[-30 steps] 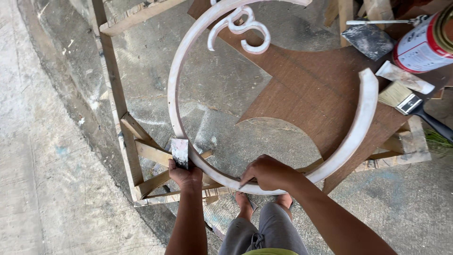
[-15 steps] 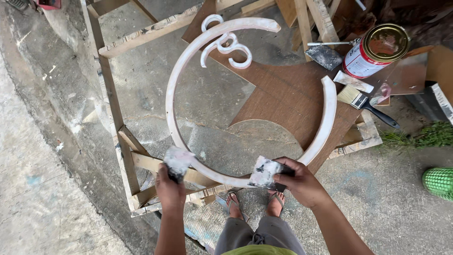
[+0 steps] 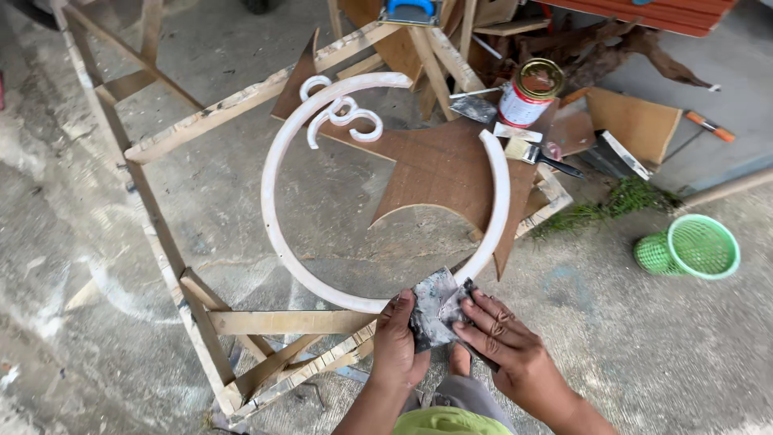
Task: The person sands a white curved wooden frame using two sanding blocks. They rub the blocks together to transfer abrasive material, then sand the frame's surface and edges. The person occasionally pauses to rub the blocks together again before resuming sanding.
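Both hands pinch one grey, dust-smeared sheet of sandpaper: left hand (image 3: 400, 342) and right hand (image 3: 503, 346) hold the sandpaper (image 3: 435, 310) folded between them. Just above it lies the large white-coated curved wooden hoop (image 3: 274, 234), its surface pale and patchy, apparently partly smoothed, with rubbing left.
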